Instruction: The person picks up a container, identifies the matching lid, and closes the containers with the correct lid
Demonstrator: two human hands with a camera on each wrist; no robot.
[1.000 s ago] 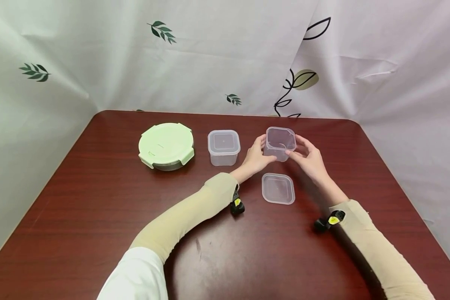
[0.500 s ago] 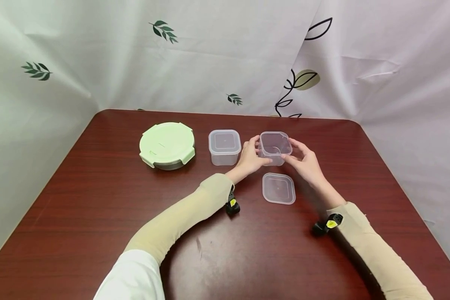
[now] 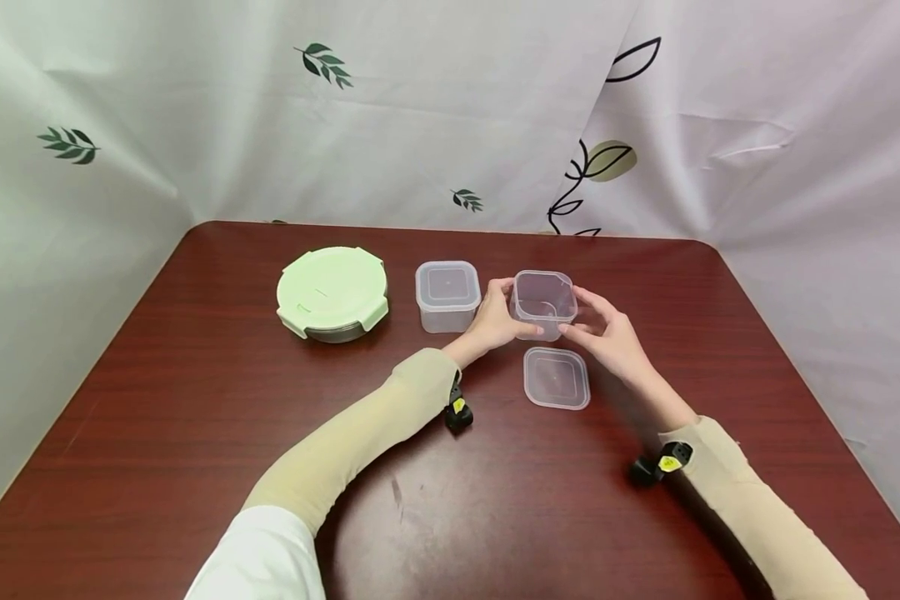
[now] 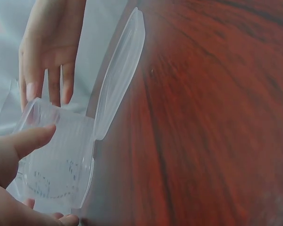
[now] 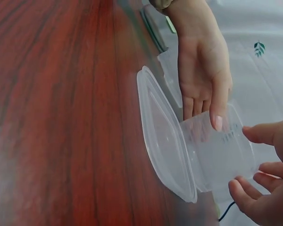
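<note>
A clear square plastic container (image 3: 544, 307), its top uncovered, stands at the back of the table between both hands. My left hand (image 3: 497, 319) holds its left side, thumb along the front wall and fingers around the far left. At its right side is my right hand (image 3: 606, 335), thumb at the front corner and fingertips at the side wall. In the right wrist view the container (image 5: 221, 148) shows between the two hands, with faint markings on its wall. A clear square lid (image 3: 557, 378) lies flat on the table just in front of it.
Left of my left hand stands a similar container with its lid on (image 3: 447, 296). Farther left is a round container with a pale green clip lid (image 3: 333, 292). The dark red wooden table (image 3: 450, 517) ends at a pale patterned curtain (image 3: 420, 117).
Both hands have brought the uncovered container left and toward me, from farther back, closer to the lidded one. The loose lid and the other containers stay where they were.
</note>
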